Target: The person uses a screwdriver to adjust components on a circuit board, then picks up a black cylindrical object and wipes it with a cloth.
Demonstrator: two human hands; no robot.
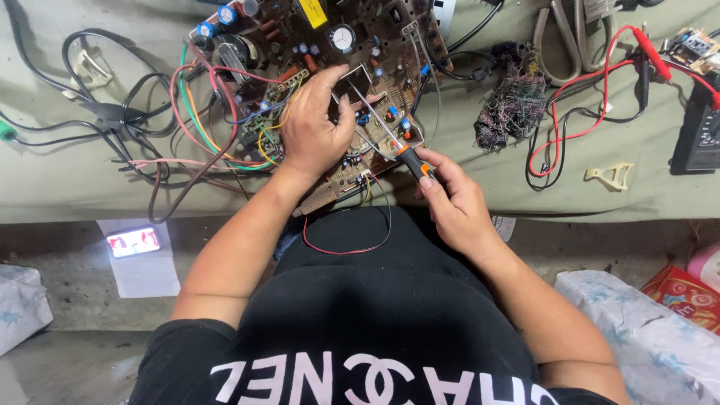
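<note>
Brown circuit board (315, 52) lies tilted over the near edge of the cloth-covered surface (75, 187), packed with blue capacitors and trailing coloured wires (195, 112) to the outer side of the left hand. Left hand (311, 131) rests palm-down on the board's near half, fingers curled loosely over the parts and thumb pressed to the board, pinning it rather than gripping anything. Right hand (450, 199) is closed around the orange-and-black handle of a screwdriver (390, 139), thumb on top, the shaft running up and away from it to a point on the board just beside the left thumb. Doing this well, by my read: keep the left hand's weight on the board so it doesn't rock, hold the tip square on its spot, press lightly, keep the shaft off neighbouring capacitors. Slipping toward the left thumb looks like the main risk.

Beyond the right hand: tangled wire bundle (514, 101), red test leads (592, 82), dark meter (701, 135) at the far edge. Below the left forearm, a lit phone (133, 241) lies on paper.
</note>
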